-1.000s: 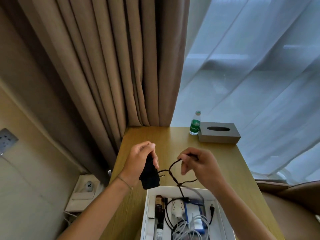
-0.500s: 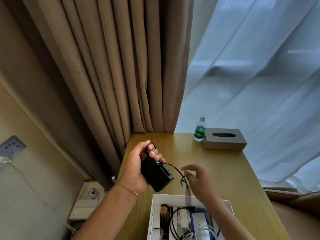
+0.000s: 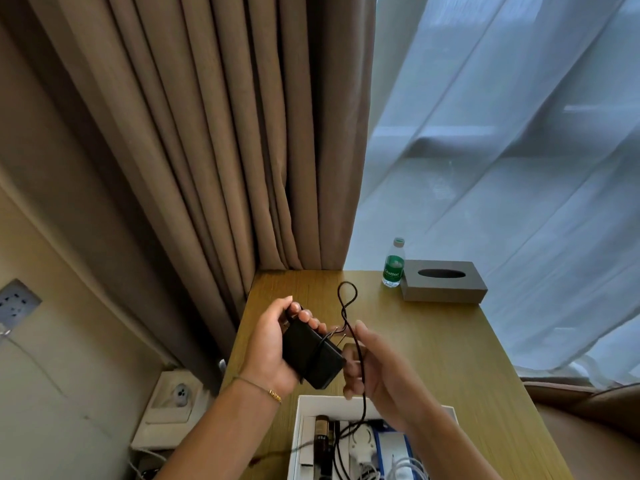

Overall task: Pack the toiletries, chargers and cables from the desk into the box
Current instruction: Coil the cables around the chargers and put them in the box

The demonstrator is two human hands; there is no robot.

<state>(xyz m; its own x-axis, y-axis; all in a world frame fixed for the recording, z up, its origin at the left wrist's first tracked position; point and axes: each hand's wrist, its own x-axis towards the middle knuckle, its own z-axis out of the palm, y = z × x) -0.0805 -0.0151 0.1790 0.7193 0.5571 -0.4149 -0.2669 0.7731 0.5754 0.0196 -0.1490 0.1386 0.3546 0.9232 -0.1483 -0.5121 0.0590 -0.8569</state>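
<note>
I have the black charger brick [image 3: 313,356] in my left hand [image 3: 273,348], fingers and thumb curled round it, its metal prongs pointing away from me. It hangs in the air just beyond the far rim of the white box [image 3: 301,415], which sits on the table [image 3: 450,358] at the near edge of my view. My right hand [image 3: 375,367] is just right of the brick; its grip looks pinched on the black cable [image 3: 348,306], which loops up beyond the brick, crosses the brick's body and trails down past my right hand into the box.

I judge the step in hand to be winding the cable round the charger before packing it. Next I need to feed the slack loop round the brick with the right hand, keeping light tension so the turns do not slip off, then lower the bundle into the box. Space there looks tight: a brown bottle [image 3: 322,434], a white plug [image 3: 360,445] and white cables [image 3: 398,469] already lie inside, so I would aim for a gap rather than drop it on top.

Well beyond the box, at the far right corner, stand a water bottle [image 3: 394,263] and a grey tissue box [image 3: 443,280].
</note>
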